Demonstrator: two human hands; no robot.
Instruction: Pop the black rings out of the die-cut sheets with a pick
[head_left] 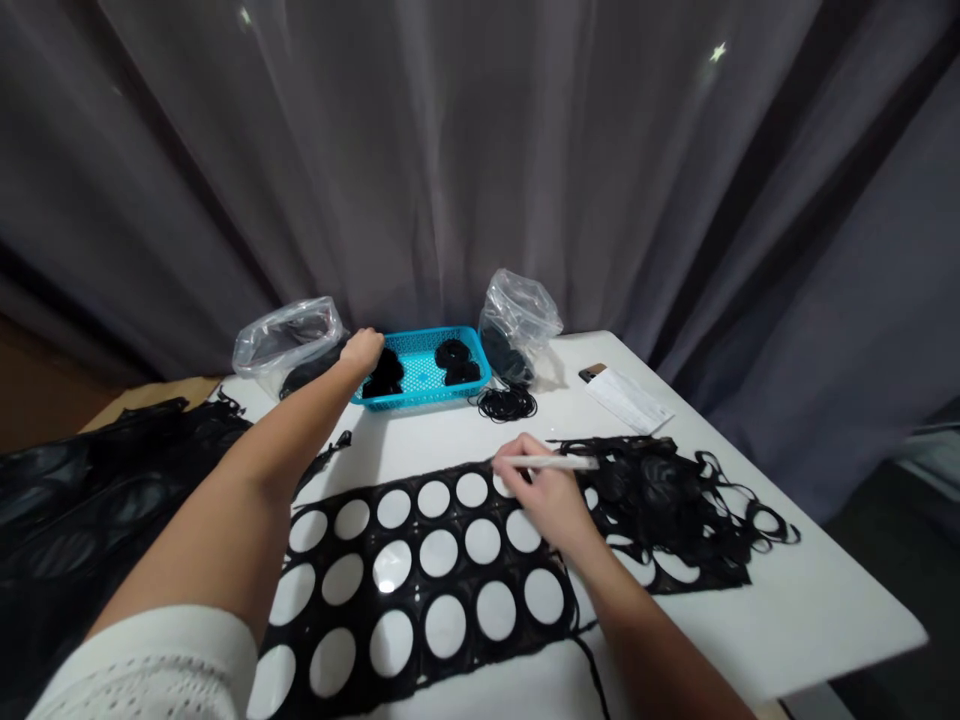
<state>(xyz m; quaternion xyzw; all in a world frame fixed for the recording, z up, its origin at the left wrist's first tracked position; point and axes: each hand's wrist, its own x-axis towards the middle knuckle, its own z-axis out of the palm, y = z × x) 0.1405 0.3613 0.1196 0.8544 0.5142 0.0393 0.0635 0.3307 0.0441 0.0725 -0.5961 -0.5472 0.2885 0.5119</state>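
Observation:
My left hand [364, 348] reaches to the left end of a blue plastic basket [420, 402]; its fingers are mostly hidden, so I cannot tell whether it holds anything. Right beside it, inside the basket, lies a pile of black rings [385, 375]. Another black ring pile [454, 354] sits at the basket's right end. My right hand [541, 495] is closed around a thin white pen-like stick [559, 462], held nearly level. Beneath that hand is a black rubber sheet [431, 525] with rows of round holes, the white table showing through them.
Clear plastic bags [521, 305] with black contents stand either side of the basket. Loose black rings [508, 403] lie before it. A tangle of black strips [675, 490] covers the right, near a phone [592, 372] and paper [628, 398]. Black sheets [82, 500] are heaped left.

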